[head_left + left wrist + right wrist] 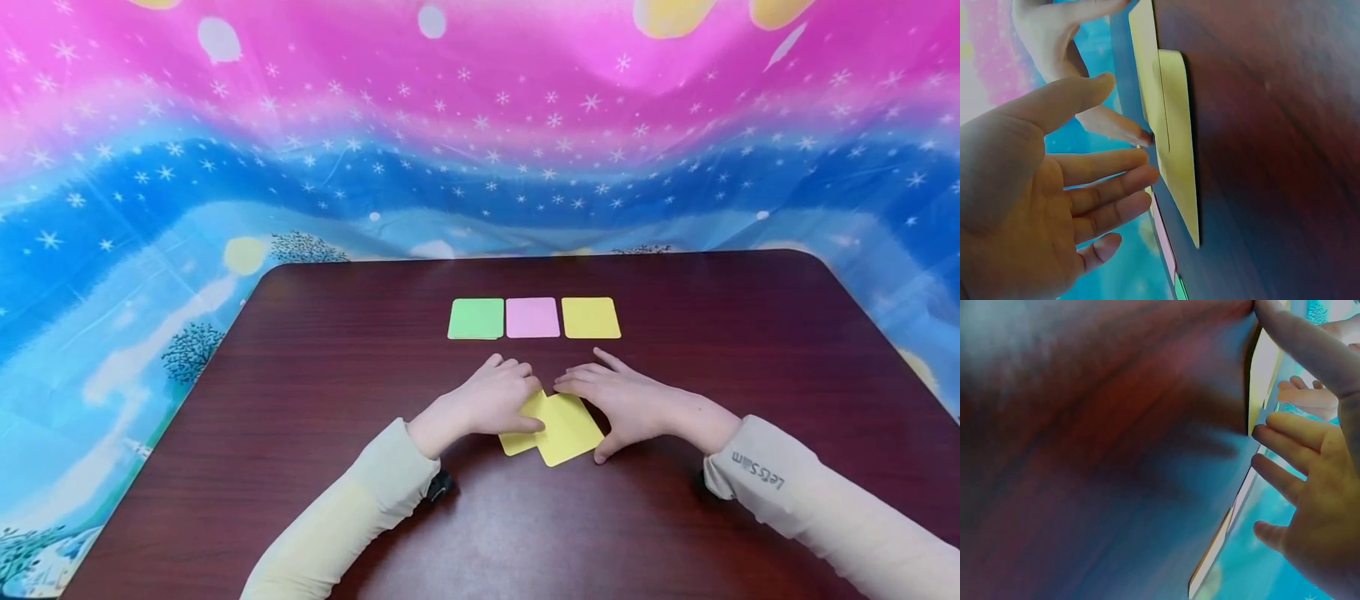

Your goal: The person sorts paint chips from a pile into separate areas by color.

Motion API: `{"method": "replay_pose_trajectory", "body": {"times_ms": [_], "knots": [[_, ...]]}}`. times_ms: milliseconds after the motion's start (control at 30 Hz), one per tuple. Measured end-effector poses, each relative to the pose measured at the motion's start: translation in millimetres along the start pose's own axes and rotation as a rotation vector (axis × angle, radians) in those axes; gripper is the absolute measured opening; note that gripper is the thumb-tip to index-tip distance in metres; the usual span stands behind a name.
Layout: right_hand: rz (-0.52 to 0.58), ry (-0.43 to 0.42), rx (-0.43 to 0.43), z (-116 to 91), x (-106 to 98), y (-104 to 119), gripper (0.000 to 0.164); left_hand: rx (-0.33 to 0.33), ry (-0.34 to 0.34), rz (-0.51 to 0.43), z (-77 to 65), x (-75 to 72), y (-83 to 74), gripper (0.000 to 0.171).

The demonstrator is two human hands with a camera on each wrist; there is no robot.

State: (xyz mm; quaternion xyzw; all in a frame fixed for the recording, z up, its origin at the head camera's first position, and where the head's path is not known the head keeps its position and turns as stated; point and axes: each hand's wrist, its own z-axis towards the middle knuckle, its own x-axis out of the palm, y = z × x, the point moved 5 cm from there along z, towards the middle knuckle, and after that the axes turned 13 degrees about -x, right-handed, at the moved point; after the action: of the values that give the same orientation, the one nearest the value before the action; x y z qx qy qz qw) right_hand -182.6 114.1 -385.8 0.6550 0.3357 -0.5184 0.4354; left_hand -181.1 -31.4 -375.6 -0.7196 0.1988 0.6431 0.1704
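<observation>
Two overlapping square yellow cards lie between my hands in the head view. The right-hand card (573, 432) covers part of the left-hand card (516, 443). My left hand (491, 402) is over the left-hand card, hiding some of it; in the left wrist view its fingers (1110, 187) extend loosely beside the cards, thumb held apart. My right hand (633, 402) spans the right-hand card, with thumb and forefinger near two of its corners. Its fingers (1297, 447) look extended and spread in the right wrist view. Whether the fingertips touch the card is hard to tell.
Beyond my hands, a green card (476, 318), a pink card (532, 317) and another yellow card (591, 317) form a row. A second edge shows under the green one. They lie on a dark wooden table (337, 350) with a patterned cloth (480, 150) behind it.
</observation>
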Motion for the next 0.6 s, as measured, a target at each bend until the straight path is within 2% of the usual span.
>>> {"method": "replay_pose_trajectory", "body": {"times_ms": [267,600], "knots": [[0.042,-0.048,-0.010,-1.2,0.4,3.2,0.083,-0.006,0.024,0.040,-0.3,3.0,-7.8,0.048],[0.057,-0.080,-0.016,-2.1,1.2,3.2,0.080,-0.012,0.038,0.036,-1.2,2.3,-15.1,0.052]]}}
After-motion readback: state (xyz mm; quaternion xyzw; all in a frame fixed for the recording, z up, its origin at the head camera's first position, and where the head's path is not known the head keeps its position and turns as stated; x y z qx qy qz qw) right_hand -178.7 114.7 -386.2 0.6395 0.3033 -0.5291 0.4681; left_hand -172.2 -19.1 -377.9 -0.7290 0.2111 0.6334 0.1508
